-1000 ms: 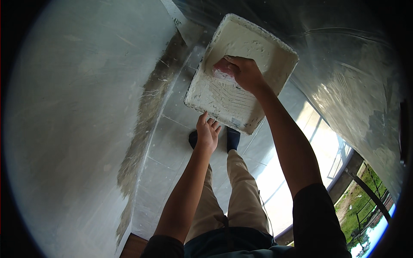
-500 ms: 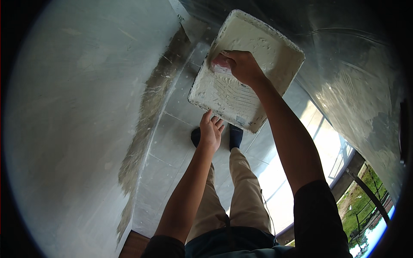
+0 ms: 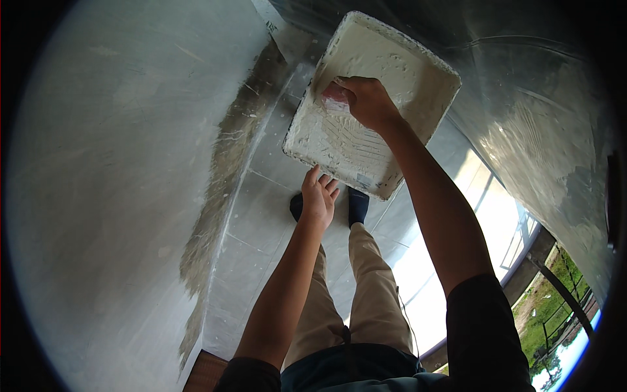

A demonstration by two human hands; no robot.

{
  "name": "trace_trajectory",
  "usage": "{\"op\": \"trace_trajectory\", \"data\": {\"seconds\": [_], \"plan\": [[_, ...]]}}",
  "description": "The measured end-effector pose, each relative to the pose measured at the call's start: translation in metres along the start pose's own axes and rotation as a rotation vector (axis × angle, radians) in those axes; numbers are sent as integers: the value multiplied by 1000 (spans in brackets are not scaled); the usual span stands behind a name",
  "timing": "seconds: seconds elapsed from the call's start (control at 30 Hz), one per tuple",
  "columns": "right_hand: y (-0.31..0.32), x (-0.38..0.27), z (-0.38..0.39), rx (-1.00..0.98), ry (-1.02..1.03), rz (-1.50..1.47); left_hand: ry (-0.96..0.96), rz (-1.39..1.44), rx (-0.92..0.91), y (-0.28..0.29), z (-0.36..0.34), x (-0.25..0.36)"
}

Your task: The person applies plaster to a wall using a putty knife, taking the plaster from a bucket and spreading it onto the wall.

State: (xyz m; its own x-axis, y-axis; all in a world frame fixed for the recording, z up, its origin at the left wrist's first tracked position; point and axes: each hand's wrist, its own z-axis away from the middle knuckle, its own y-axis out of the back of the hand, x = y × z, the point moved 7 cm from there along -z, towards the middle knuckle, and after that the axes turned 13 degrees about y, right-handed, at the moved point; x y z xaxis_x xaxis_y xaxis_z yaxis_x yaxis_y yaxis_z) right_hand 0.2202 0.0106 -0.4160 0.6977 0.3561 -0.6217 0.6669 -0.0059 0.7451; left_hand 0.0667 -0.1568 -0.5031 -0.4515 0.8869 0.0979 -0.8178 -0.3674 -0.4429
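Note:
A pale paint tray (image 3: 428, 59) with a ribbed slope, coated in off-white paint, is tilted in front of me above the floor. My left hand (image 3: 318, 201) is at its near edge, palm up. The thumb meets the rim and the curled fingers lie against or just under the edge. Over the tray, my right hand (image 3: 371, 104) is closed round a reddish, paint-smeared tool (image 3: 336, 98) that looks like a wide paintbrush. Its lower end rests at the painted surface, and my fingers hide part of it.
On the left rises a pale wall (image 3: 117, 183) with a rough brownish strip along its foot. Shiny plastic sheeting (image 3: 548, 137) hangs at the right. My feet in dark socks stand on grey floor tiles (image 3: 258, 209). Grass and a railing show at lower right.
The tray and my left hand have shifted very slightly to the left together. My right hand keeps nearly the same place, its grip unchanged.

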Motion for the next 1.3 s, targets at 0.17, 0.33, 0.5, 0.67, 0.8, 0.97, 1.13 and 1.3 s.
{"op": "trace_trajectory", "data": {"seconds": [0.17, 0.33, 0.5, 0.67, 0.8, 0.97, 1.13, 1.3], "plan": [[-4, 8, 3, 3, -9, 11, -8, 17, 14, 1, -1, -1], [-4, 17, 1, -48, -38, -2, -8, 7, 3, 2, -1, -1], [-4, 26, 16, 14, -167, -85, -17, 7, 5, 3, -2, -2], [-4, 30, 29, -22, -211, -112, -16, 19, -22, 0, -1, -2], [-20, 27, 45, -118, -244, -101, -21, 27, -9, 1, -3, -2], [-24, 28, 76, -45, -264, -120, -31, 5, -5, -2, 3, -4], [-12, 21, 108, -114, -623, -348, -132, -66, 156, 10, 22, 12], [14, 11, 94, 43, -661, -782, -315, -202, 252, -7, 58, 53]]}}
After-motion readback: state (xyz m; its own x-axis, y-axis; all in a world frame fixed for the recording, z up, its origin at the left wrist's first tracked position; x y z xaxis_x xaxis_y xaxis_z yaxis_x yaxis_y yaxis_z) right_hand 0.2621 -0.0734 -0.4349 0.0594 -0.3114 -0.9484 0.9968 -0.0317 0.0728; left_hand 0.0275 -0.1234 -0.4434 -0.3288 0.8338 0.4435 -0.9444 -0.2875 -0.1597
